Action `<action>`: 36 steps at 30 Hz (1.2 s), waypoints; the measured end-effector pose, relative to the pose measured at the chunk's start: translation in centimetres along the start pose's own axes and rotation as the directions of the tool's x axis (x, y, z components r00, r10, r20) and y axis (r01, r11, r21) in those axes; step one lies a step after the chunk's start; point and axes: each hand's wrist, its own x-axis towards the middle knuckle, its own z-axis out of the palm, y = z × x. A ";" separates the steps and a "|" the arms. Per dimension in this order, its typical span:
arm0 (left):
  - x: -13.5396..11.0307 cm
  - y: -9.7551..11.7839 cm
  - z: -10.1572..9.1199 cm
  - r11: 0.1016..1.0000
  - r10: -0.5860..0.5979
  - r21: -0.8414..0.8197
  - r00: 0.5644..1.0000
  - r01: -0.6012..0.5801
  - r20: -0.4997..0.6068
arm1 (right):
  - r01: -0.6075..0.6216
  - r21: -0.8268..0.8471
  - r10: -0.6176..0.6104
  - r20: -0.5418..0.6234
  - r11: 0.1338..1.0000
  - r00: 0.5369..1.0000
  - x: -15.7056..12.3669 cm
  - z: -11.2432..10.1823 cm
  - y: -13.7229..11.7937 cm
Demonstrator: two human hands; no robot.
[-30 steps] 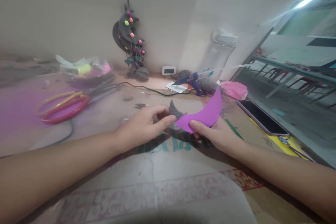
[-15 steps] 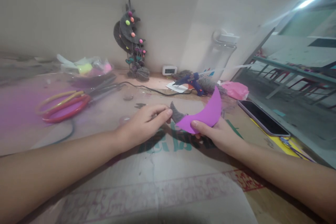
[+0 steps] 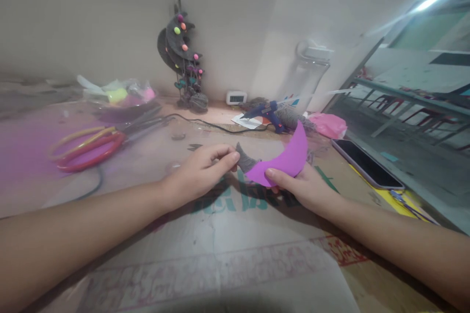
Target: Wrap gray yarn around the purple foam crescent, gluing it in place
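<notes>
A purple foam crescent (image 3: 286,159) is held up over the table by my right hand (image 3: 304,188), thumb on its lower edge and fingers behind it. One tip of the crescent is wrapped in grey yarn (image 3: 245,159). My left hand (image 3: 201,171) pinches that grey yarn at the tip, fingers closed on it. Both hands hover just above a printed cardboard sheet (image 3: 227,234).
A blue glue gun (image 3: 266,112) with its black cord lies behind the hands. A phone (image 3: 367,163) rests at the right. Red and yellow rings (image 3: 88,146) and a bag of pompoms (image 3: 119,95) sit at the left. A grey decorated crescent craft (image 3: 181,54) stands by the wall.
My left hand's fingers have shifted slightly along the grey yarn at the crescent's tip. The crescent and right hand stay almost in place.
</notes>
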 end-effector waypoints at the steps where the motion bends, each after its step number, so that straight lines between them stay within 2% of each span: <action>1: 0.0 -0.1 0.0 1.000 0.007 -0.002 1.000 -0.007 -0.003 | 0.000 -0.007 0.000 -0.004 1.000 1.000 0.0 0.0 0.0; 5: 0.0 -0.3 0.1 1.000 0.009 -0.013 1.000 -0.009 -0.003 | -0.017 -0.036 0.016 -0.021 0.999 1.000 -0.1 0.0 0.0; 8: 0.2 -0.4 0.2 0.998 -0.044 -0.041 0.999 0.045 0.024 | -0.004 -0.064 0.003 -0.010 0.998 1.000 -0.2 0.0 -0.3; 11: 0.3 -0.5 0.3 0.994 -0.091 -0.061 0.996 0.091 0.000 | 0.041 -0.103 -0.040 0.012 0.994 0.999 -0.2 -0.1 -0.5; 15: 0.5 -0.3 0.2 0.996 -0.081 -0.047 0.995 0.078 -0.056 | 0.106 -0.110 -0.104 0.024 0.988 0.994 -0.1 0.0 -0.4; 19: 0.4 -0.3 0.2 0.997 -0.055 -0.047 0.998 0.053 -0.041 | 0.107 -0.092 -0.100 0.069 0.990 0.993 0.0 -0.5 0.0; 21: 0.3 -0.5 0.3 0.996 -0.058 -0.072 0.998 0.057 -0.012 | 0.125 -0.066 -0.110 0.193 0.990 0.975 0.4 -1.7 0.1; 23: 0.2 -0.5 0.4 0.992 -0.068 -0.108 0.997 0.071 0.035 | 0.155 -0.035 -0.132 0.361 0.987 0.923 1.1 -3.7 0.1; 25: 0.2 -0.5 0.5 0.989 -0.068 -0.123 0.992 0.081 0.105 | 0.174 -0.013 -0.151 0.436 0.985 0.887 1.9 -6.1 0.0; 28: 0.2 -0.4 0.6 0.992 -0.056 -0.101 0.974 0.079 0.217 | 0.121 -0.125 -0.035 0.538 0.985 0.842 2.9 -9.2 0.0; 29: 0.2 -0.4 0.6 0.992 -0.058 -0.098 0.968 0.084 0.246 | 0.110 -0.136 -0.026 0.508 0.985 0.861 3.2 -9.8 0.2; 30: 0.3 -0.4 0.7 0.993 -0.063 -0.085 0.966 0.087 0.250 | 0.095 -0.157 -0.018 0.435 0.983 0.900 3.4 -10.0 0.3; 32: 0.3 -0.6 0.7 0.993 -0.085 -0.055 0.960 0.103 0.267 | 0.070 -0.204 -0.025 0.216 0.976 0.976 3.8 -9.8 0.6; 34: 0.4 -0.6 0.7 0.994 -0.090 -0.033 0.958 0.103 0.271 | 0.056 -0.281 -0.043 0.053 0.958 0.998 4.2 -8.9 0.4; 36: 0.4 -0.6 0.7 0.995 -0.085 -0.023 0.960 0.094 0.267 | 0.092 -0.360 -0.086 0.030 0.928 0.996 4.7 -7.7 -0.7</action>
